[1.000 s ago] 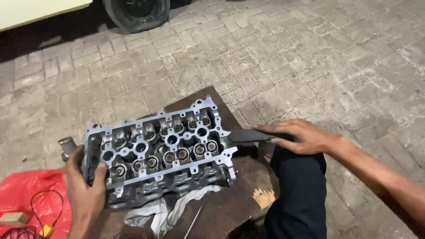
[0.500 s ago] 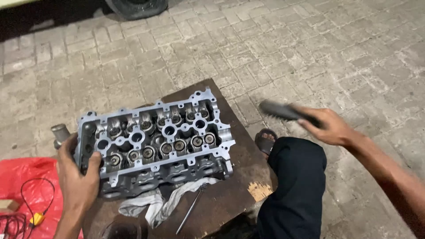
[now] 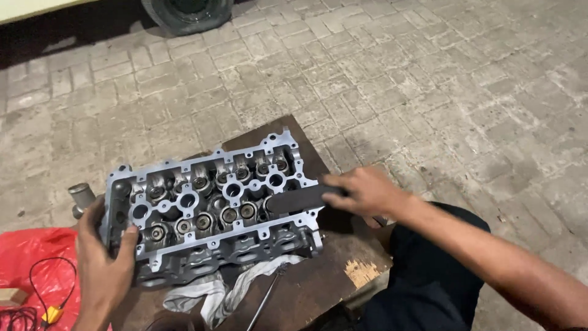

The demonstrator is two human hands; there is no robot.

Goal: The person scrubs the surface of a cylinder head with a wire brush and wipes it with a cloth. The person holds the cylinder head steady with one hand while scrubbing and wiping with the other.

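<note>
Outdoors on grey paving bricks point(image 3: 429, 79): aluminium cylinder head point(image 3: 211, 214) lying valve-side up on a dark wooden board point(image 3: 331, 276), over a crumpled white rag point(image 3: 214, 294). Left hand point(image 3: 104, 263) clamped around the head's near-left end. Right hand point(image 3: 361, 191) closed on a flat dark tool point(image 3: 294, 199), laid against the head's right end. Red plastic bag point(image 3: 37, 270) alongside.

Ground is grey interlocking paving-brick floor point(image 3: 429, 79), dusty and uneven. A black rubber vehicle tyre point(image 3: 187, 11) stands at the top edge beside a pale vehicle body panel point(image 3: 37, 7). Lighting is dim, casting shadow beneath.
</note>
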